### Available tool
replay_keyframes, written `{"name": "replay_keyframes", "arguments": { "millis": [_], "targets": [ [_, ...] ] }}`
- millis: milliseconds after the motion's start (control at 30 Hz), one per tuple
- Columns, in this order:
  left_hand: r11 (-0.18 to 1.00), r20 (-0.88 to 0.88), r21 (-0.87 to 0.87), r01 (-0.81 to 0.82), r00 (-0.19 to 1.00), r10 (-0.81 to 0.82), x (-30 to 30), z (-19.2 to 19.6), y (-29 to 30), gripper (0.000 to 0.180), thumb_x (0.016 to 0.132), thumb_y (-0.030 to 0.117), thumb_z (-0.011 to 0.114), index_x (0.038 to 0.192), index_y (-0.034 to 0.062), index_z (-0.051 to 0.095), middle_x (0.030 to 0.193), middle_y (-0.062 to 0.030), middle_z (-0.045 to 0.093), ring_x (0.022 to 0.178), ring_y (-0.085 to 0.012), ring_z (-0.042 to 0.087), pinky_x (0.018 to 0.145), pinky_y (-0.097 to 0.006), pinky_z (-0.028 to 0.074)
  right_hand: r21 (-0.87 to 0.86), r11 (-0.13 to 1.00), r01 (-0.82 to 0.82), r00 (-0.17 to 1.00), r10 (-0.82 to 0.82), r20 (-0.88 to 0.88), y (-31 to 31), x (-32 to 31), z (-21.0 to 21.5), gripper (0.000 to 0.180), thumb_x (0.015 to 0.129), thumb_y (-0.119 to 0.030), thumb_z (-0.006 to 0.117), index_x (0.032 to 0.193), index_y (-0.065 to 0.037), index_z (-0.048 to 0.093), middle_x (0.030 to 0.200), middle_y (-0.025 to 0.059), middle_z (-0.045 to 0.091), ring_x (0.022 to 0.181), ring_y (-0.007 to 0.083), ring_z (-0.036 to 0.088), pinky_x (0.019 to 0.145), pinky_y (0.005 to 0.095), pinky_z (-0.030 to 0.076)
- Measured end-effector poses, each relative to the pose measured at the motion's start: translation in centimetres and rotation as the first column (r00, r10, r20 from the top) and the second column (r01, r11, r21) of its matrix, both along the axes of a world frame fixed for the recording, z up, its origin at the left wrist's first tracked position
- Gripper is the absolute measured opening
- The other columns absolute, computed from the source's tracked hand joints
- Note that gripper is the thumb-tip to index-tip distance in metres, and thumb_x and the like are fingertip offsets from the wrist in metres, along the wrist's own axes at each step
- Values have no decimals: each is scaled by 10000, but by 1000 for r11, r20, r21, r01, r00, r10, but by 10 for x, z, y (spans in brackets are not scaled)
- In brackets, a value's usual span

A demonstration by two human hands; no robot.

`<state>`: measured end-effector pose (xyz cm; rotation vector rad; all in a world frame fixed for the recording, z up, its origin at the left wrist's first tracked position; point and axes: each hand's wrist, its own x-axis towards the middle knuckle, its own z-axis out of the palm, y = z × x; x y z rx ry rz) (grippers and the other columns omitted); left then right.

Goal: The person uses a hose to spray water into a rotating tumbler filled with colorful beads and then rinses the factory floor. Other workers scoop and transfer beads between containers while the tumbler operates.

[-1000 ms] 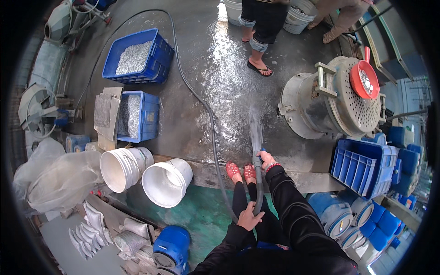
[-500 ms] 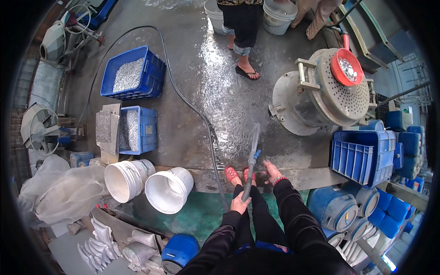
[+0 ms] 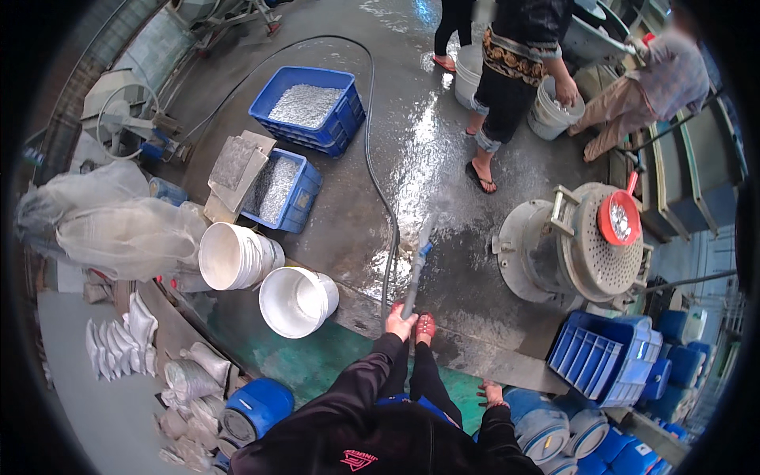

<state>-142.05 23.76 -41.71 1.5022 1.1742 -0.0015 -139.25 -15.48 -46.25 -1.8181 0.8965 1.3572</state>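
My left hand (image 3: 401, 321) is wrapped around a grey water hose (image 3: 416, 277). Near its far end the hose has a blue valve (image 3: 426, 248), and water sprays from it onto the wet concrete floor (image 3: 451, 277). Held out low to the right, beside the blue drums, my right hand (image 3: 491, 393) is empty with its fingers apart. The dark trailing hose (image 3: 372, 142) curves over the floor to the far left.
White buckets (image 3: 299, 302) stand left, before blue crates (image 3: 305, 111) of small shiny pieces. A perforated metal machine (image 3: 602, 245) carrying a red scoop (image 3: 619, 218) stands right, near a blue crate (image 3: 606, 356). Co-workers (image 3: 507, 95) stand ahead around buckets.
My right hand has moved away from the hose's valve, down to the right. My left hand has swung the hose forward and left. The view has turned, showing more of the co-workers.
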Motion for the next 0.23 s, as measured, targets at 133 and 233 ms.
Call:
{"name": "replay_keyframes", "arguments": {
  "millis": [133,233],
  "targets": [
    [973,23,-161,-168,985,174,0,-4,34,353,735,166,711,1064,78,616,796,-66,640,698,-132,577,667,-289,465,43,997,60,997,-62,44,-8,6,38,368,855,-144,456,1217,-95,507,929,49,628,703,203,593,617,456,455],
    [980,3,-124,-154,988,155,-7,-12,57,400,732,199,719,1093,67,608,847,-82,653,723,-153,595,693,-308,470,102,991,90,992,-97,75,-14,19,50,415,859,-201,543,1255,-101,469,913,48,633,711,204,596,633,462,466]
  ]
}}
